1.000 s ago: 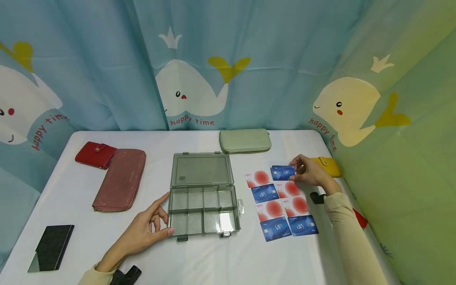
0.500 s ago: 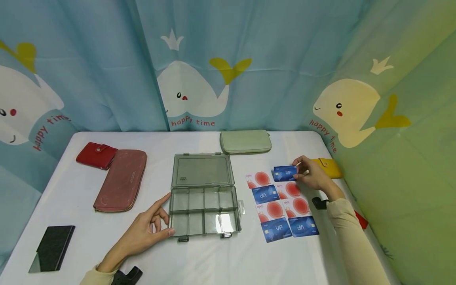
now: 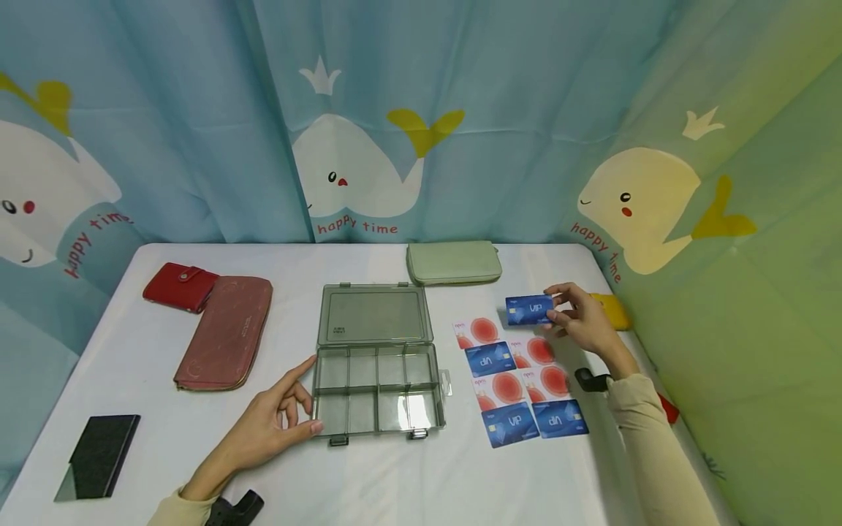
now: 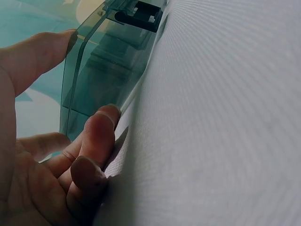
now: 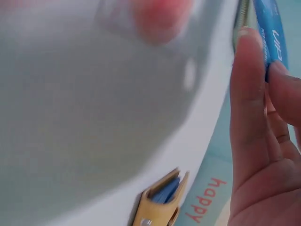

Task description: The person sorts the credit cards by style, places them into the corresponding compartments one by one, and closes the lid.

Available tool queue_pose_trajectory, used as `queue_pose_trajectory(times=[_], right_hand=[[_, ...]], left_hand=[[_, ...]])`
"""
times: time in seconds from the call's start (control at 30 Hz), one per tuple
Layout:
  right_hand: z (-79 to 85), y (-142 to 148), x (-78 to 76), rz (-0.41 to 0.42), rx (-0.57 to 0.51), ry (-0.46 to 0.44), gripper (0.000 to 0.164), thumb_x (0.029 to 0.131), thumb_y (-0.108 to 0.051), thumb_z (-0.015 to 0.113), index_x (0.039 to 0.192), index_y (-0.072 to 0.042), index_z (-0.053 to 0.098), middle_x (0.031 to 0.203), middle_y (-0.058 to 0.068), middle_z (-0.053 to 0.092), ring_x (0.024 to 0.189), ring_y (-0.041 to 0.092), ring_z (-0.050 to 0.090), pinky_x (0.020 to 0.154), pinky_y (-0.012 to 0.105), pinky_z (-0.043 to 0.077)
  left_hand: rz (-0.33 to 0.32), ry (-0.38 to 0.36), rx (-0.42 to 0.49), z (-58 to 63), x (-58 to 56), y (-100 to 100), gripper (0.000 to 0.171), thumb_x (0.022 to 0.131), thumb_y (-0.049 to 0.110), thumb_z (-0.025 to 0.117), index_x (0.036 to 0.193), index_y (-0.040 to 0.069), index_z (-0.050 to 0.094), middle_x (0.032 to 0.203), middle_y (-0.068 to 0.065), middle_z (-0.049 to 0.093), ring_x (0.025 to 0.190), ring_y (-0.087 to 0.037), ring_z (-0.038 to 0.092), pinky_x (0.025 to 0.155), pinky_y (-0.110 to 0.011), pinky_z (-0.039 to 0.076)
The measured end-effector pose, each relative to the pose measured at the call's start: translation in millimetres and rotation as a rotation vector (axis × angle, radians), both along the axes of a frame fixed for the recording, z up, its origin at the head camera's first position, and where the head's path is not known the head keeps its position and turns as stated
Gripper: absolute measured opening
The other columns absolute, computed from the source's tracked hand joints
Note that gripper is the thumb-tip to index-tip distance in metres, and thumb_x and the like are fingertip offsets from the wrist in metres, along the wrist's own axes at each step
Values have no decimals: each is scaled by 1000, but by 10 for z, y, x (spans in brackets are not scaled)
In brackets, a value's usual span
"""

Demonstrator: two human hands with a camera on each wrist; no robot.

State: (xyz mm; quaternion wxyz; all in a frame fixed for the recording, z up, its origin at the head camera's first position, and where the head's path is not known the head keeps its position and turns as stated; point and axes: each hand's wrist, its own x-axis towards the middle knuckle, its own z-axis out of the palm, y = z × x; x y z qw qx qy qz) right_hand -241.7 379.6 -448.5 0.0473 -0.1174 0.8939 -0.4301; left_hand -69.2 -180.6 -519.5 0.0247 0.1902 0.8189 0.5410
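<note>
My right hand (image 3: pixel 582 318) pinches a blue VIP card (image 3: pixel 528 310) between thumb and fingers, just beyond the laid-out cards. In the right wrist view the same card (image 5: pixel 275 33) stands nearly edge-on at the fingertips. Below it lie two columns of cards, some white with red circles (image 3: pixel 505 387), others blue (image 3: pixel 509 424). My left hand (image 3: pixel 263 427) rests against the left side of a clear grey compartment box (image 3: pixel 377 386), index finger and thumb spread along it. Its lid (image 3: pixel 373 314) lies back, and the compartments hold nothing visible. In the left wrist view the thumb touches the box's edge (image 4: pixel 75 84).
Red (image 3: pixel 179 286) and dusty-pink (image 3: pixel 226 332) wallets lie at the left, a black card holder (image 3: pixel 101 456) nearer. A pale green wallet (image 3: pixel 454 263) is at the back. The yellow wallet (image 3: pixel 613 310) stands behind the right hand; the right wrist view shows something blue inside it.
My right hand has moved slightly right and away, carrying the blue card off the table above the other cards. The left hand keeps its place at the box.
</note>
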Motion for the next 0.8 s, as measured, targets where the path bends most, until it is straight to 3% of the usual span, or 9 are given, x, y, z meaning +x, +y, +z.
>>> queue_pose_trajectory(times=[0.2,0.47,0.8], right_hand=[[40,-69,39,-4,-127,-30,48,102,3,65,148,8,51,122,27,55,83,14,74,76,24,62],[80,-174,101,-1,-157,-96,65,96,0,76,154,5,48,129,25,54,91,4,73,84,17,59],[20,-336,178,11,-109,0,55,95,4,75,147,5,58,125,28,62,93,8,66,85,13,56]], left_hand=[[0,-4,6,6,0,5,93,88,17,87,165,8,35,94,2,64,61,-1,54,59,-23,45],[1,-11,5,1,-4,-2,93,89,18,87,165,8,34,95,2,64,61,-1,54,60,-24,45],[-55,24,-12,26,-28,-48,100,87,17,89,167,8,31,98,4,65,64,-2,55,53,-22,44]])
